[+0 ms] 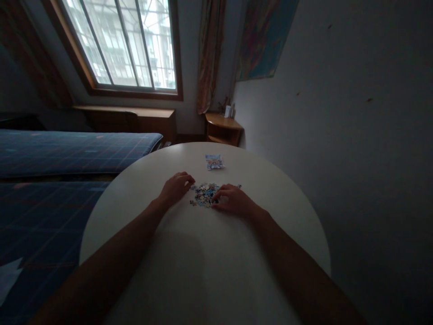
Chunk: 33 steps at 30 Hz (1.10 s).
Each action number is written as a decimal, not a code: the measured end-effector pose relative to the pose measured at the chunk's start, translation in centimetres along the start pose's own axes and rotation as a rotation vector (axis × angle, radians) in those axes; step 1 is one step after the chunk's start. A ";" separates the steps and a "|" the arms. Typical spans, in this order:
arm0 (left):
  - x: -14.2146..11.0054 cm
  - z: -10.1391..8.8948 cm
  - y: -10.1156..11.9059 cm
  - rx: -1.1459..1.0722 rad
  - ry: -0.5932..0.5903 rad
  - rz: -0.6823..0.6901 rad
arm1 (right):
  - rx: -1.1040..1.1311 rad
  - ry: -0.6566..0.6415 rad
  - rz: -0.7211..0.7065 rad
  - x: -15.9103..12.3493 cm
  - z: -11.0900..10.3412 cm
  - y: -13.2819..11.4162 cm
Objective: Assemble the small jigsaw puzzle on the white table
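Observation:
A small heap of loose jigsaw puzzle pieces [204, 195] lies near the middle of the round white table. At the heap's left edge is my left hand [176, 187], its thumb and finger tips brought together; whatever they hold is too small to make out. My right hand [235, 201] rests over the right side of the heap, fingers bent and apart, with the tips touching the pieces. It partly covers that side. A few pieces stick out past its knuckles. Beyond the heap lies a small printed picture packet [214, 162], apart from both hands.
The round white table [135, 198] fills the middle. To the left stand a bed with a blue plaid mattress [67, 151] and a white paper [9, 275]. A corner shelf [221, 121] is behind the table, and a bare wall [355, 180] runs along the right.

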<state>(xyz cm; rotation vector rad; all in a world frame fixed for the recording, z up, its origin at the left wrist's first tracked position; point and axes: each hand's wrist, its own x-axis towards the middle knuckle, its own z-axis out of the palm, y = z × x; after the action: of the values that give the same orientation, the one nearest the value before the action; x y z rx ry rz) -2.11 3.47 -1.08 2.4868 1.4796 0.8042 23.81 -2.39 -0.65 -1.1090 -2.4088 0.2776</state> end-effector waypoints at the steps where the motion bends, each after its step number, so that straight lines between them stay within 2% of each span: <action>1: -0.1 0.1 0.0 0.016 -0.013 0.000 | 0.001 -0.010 0.003 0.0 0.1 0.0; 6: -0.2 0.4 0.0 0.060 -0.074 -0.004 | 0.022 -0.014 0.000 0.1 0.2 0.1; 11: -0.3 0.4 0.4 0.064 -0.085 0.023 | 0.057 0.012 -0.003 0.0 0.0 0.0; 23: -0.8 0.1 1.6 -0.040 -0.205 0.252 | -0.020 0.049 0.168 -0.9 -1.7 2.1; 29: -0.7 0.0 1.6 -0.064 -0.250 0.281 | -0.045 -0.003 0.151 -1.0 -1.8 1.6; 33: -0.7 0.1 1.7 -0.091 -0.255 0.271 | -0.060 0.012 0.150 -0.7 -1.5 1.3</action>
<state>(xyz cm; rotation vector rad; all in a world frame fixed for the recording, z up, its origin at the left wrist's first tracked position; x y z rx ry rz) -1.03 2.05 -0.81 2.6355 1.0176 0.5487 25.83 -2.08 -0.05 -1.3172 -2.3413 0.2476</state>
